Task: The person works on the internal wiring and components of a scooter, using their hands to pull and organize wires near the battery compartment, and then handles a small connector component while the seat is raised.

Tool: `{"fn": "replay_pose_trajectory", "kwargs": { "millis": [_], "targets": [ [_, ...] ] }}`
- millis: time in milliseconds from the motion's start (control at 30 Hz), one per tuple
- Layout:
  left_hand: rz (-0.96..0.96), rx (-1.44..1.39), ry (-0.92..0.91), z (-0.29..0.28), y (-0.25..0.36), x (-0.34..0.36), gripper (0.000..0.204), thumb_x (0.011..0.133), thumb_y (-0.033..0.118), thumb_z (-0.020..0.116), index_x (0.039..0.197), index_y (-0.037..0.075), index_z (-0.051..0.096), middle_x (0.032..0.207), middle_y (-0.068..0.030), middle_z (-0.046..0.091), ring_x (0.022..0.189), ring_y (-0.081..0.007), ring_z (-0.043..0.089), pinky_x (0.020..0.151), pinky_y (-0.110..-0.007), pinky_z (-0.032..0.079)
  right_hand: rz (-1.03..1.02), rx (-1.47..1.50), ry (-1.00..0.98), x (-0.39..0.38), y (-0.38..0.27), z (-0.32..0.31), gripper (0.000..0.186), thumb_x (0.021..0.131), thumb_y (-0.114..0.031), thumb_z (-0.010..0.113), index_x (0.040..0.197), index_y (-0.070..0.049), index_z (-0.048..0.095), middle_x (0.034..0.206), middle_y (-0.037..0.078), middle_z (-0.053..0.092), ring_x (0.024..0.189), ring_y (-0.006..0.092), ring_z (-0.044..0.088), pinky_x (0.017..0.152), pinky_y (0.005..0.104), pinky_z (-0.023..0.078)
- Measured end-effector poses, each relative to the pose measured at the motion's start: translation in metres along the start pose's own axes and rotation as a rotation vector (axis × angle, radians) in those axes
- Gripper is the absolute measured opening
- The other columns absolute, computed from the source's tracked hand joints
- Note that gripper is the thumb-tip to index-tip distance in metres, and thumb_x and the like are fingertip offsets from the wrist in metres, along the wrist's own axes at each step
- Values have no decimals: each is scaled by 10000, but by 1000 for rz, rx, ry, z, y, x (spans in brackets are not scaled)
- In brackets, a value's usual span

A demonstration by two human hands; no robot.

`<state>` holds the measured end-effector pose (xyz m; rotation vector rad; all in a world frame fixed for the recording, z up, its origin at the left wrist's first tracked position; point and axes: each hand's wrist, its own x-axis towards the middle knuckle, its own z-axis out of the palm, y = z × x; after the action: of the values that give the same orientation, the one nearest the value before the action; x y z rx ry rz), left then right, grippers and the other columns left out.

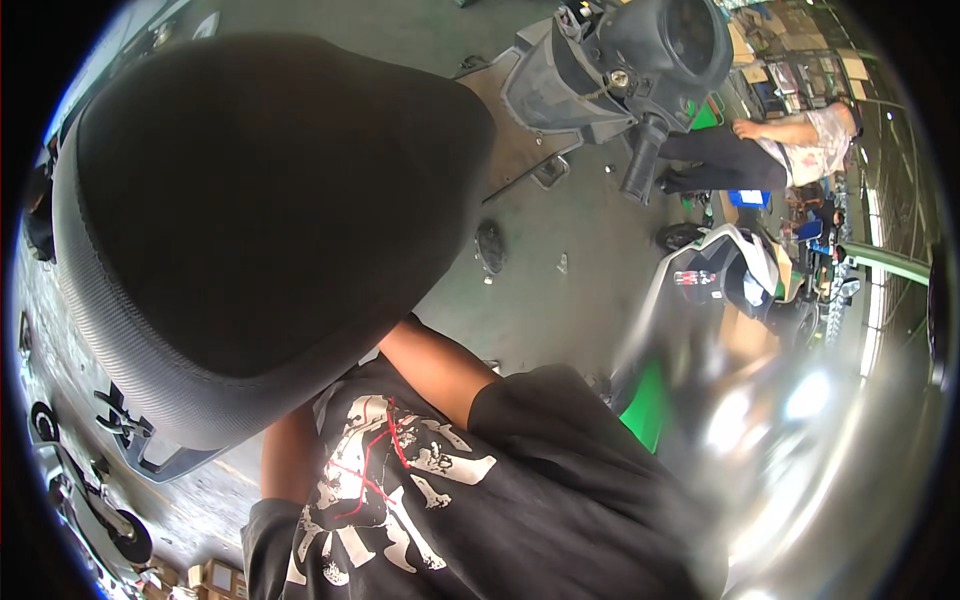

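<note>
I see both forearms run up under the big black seat (260,200), raised in front of the chest. Hands hidden behind it, so can't tell the grip. Scooter handlebar (640,155) sits well apart, upper right.

Boxes and a gauge around the workshop floor

Small brown cardboard boxes (222,577) sit at the near left edge, low in the scene. Far right, flattened brown cartons (775,60) are stacked by shelving. A blue rectangular box (750,198) lies on the floor beside a seated person. The scooter's round dark instrument dial (690,35) faces up at far centre.
</note>
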<state>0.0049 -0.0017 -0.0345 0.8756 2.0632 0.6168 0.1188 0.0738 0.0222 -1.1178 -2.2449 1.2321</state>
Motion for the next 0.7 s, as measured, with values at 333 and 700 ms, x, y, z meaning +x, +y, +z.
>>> {"fn": "replay_pose_trajectory", "kwargs": {
  "millis": [333,700],
  "targets": [
    [98,19,-24,-14,18,-16,255,777,181,560,870,-7,706,873,-193,682,808,-301,656,725,-386,507,-43,26,51,-10,-13,0,413,748,-23,636,1136,-26,493,1074,185,558,1004,360,544,869,409,434],
    [181,-374,-105,-69,57,-45,252,773,198,571,836,4,720,848,-173,694,782,-275,662,705,-372,509,-113,7,57,-30,-25,-9,318,743,-13,651,1041,-36,542,962,169,598,897,358,589,789,410,468]
  ]
}}
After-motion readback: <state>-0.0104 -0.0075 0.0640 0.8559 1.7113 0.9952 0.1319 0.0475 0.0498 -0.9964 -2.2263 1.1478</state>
